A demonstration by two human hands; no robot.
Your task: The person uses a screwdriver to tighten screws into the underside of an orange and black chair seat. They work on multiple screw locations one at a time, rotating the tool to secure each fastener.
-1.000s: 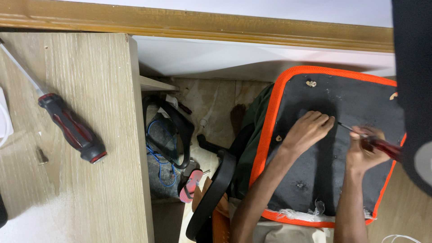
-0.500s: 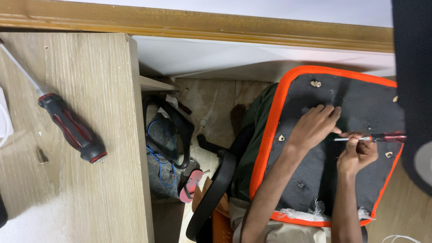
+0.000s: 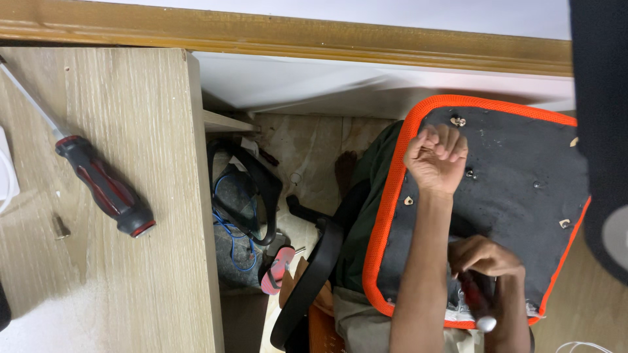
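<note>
We have pulled our right hand (image 3: 484, 256) back toward us, down to the near edge of the black seat pad with the orange rim (image 3: 523, 170), and it is closed around the red-handled screwdriver (image 3: 476, 301), which was up by the middle of the pad a moment ago. Our left hand (image 3: 436, 159) has curled into a fist near the far corner of the pad; we cannot tell if something small is inside it. The tool no longer touches the little metal bits (image 3: 458, 121) on the pad, and another big screwdriver (image 3: 104, 185) lies on the wooden desk (image 3: 131, 274).
</note>
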